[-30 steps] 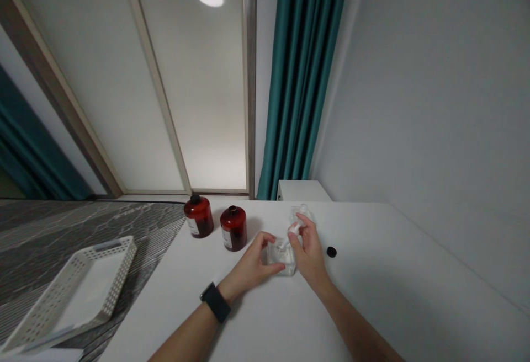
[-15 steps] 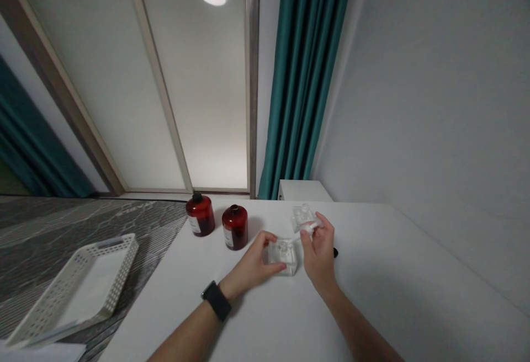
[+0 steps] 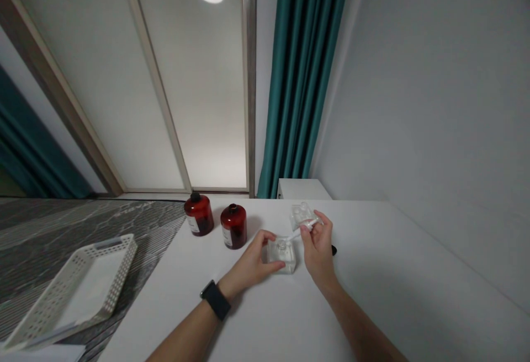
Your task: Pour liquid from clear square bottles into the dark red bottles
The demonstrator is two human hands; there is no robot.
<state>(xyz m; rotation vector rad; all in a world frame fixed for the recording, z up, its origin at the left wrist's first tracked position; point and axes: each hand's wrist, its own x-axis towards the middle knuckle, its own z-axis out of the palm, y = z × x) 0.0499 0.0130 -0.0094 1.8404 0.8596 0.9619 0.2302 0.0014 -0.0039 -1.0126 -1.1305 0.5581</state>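
The right hand (image 3: 318,249) pinches a small white dropper (image 3: 309,223) between the thumb and the fingers. The left hand (image 3: 254,260) is curved round a clear square bottle (image 3: 281,257), with a finger at its far side and the thumb at its near side; it wears a dark watch (image 3: 215,301) on the wrist. This bottle stands upright on the white table (image 3: 265,323), nearer to the far edge than to the near one.

The dropper's long axis runs slantwise, from the right fingers to the left and a little toward the person. Its thin end points to the bottle, and the bottle's mouth lies left and slightly nearer from this end. The end seems apart from the mouth; its height I cannot tell. The left hand is the nearer one to the bottle, because it touches it.

Just behind the dropper, toward the far edge, is a second clear bottle (image 3: 300,213). A black cap (image 3: 334,250) is partly hidden beside the right hand. Two red bottles (image 3: 234,228) stand near the table's far left corner. Beyond the left edge, lower down, lies a white basket (image 3: 114,293).
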